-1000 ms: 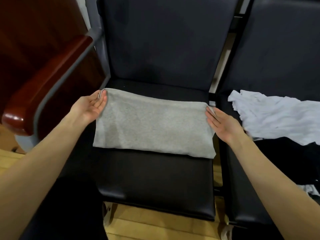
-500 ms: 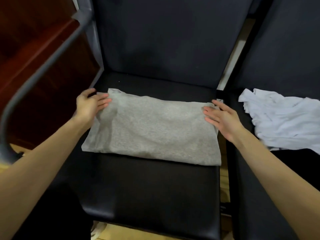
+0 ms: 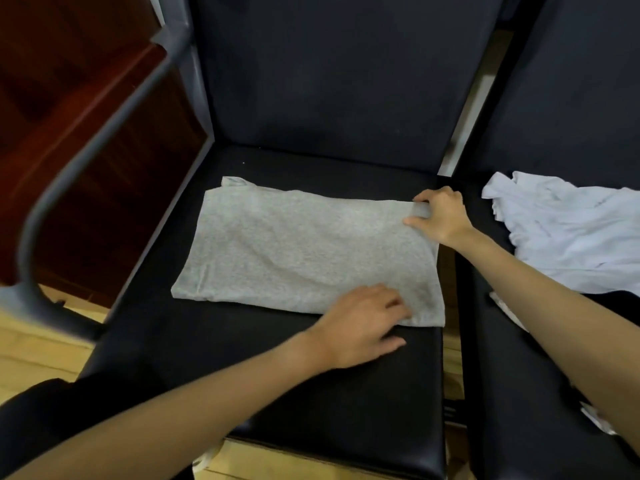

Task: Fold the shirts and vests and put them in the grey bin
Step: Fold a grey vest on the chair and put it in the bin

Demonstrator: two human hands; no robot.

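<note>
A grey shirt [image 3: 298, 247], folded into a wide rectangle, lies flat on the black seat [image 3: 311, 393] of the middle chair. My right hand [image 3: 440, 216] pinches its far right corner between thumb and fingers. At the near right corner my left hand [image 3: 363, 323] rests palm down, fingers on the cloth's edge; whether it grips the fabric is unclear. A crumpled white shirt [image 3: 568, 233] lies unfolded on the chair to the right. The grey bin is not in view.
The chair's black backrest [image 3: 329, 74] rises behind the shirt. A grey metal armrest frame [image 3: 93, 133] curves down on the left, in front of dark red wood panelling [image 3: 69, 98]. Light wooden floor [image 3: 38, 348] shows below left.
My left hand left the shirt's far left corner and crossed to its near right corner. My right hand changed from lying flat to pinching the far right corner. The view moved closer.
</note>
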